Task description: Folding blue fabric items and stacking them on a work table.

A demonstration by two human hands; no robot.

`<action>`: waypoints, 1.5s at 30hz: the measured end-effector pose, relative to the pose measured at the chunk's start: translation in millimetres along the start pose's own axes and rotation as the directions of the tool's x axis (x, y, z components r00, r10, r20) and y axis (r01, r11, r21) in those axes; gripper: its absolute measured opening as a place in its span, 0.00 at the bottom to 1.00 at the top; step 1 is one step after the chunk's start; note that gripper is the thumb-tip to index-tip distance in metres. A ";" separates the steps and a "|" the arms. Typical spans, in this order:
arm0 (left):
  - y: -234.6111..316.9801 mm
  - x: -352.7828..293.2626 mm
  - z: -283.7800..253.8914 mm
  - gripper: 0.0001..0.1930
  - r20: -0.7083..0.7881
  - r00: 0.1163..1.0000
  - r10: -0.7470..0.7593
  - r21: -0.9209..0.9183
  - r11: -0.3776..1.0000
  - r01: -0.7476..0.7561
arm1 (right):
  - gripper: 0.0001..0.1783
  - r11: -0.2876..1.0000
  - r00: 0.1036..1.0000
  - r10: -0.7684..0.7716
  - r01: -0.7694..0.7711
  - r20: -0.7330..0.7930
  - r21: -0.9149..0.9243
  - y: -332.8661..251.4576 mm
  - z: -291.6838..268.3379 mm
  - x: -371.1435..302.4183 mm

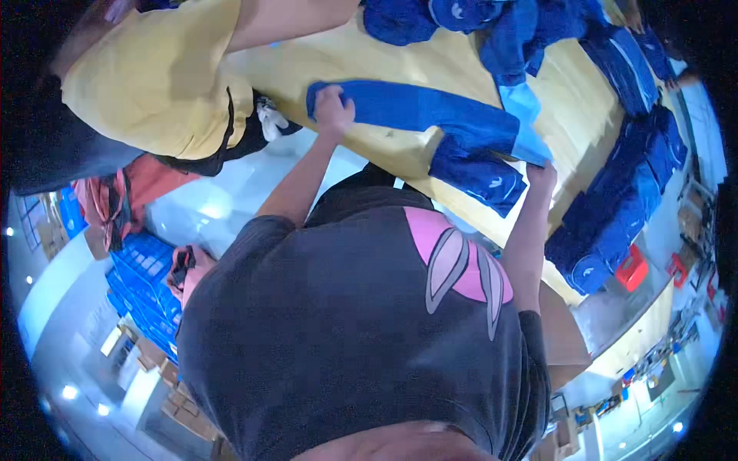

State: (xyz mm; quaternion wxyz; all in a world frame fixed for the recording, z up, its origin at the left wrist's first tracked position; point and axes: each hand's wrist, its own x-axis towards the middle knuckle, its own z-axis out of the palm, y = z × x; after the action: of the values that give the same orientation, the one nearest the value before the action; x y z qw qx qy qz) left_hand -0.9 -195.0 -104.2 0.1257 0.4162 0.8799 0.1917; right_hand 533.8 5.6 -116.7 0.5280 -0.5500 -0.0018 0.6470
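A long blue garment (419, 107) lies stretched across the yellowish table, with a shorter part (477, 173) bent toward me that bears a small white mark. At its left end my left hand (334, 113) has its fingers curled on the cloth, thumb apart. My right hand (542, 177) is closed at the lower corner of a light blue piece of cloth (524, 115), beside the garment's right end. Whether that light blue cloth belongs to the same garment, I cannot tell. The fingertips of my right hand are partly hidden.
Heaped blue garments (530, 34) lie at the far side of the table (576, 84). A row of folded blue garments (623, 200) lines its right edge. At the left stands another person in a yellow shirt (154, 84), arm over the table. Blue crates (146, 280) stand at lower left.
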 end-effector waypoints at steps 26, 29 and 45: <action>113.1 30.3 -59.7 0.26 0.742 0.625 0.243 -0.571 0.717 0.400 | 0.20 0.969 0.971 -0.119 0.159 0.207 -0.188 49.0 79.0 -73.9; 54.9 33.0 -0.3 0.21 0.704 0.697 0.139 -0.466 0.831 0.305 | 0.19 0.752 0.844 -0.276 0.487 0.460 -0.443 68.5 89.6 -88.5; 57.3 34.4 12.4 0.16 0.354 0.935 -0.013 -0.385 0.909 0.158 | 0.18 -0.019 0.646 -0.469 0.674 0.602 -0.738 186.2 137.3 -123.0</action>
State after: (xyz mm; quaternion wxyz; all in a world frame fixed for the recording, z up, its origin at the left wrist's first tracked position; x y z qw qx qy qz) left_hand 21.7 -132.0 -92.1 0.3696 0.3682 0.8025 0.2896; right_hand 289.0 -81.6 -83.8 0.3122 -0.6326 -0.6513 0.2796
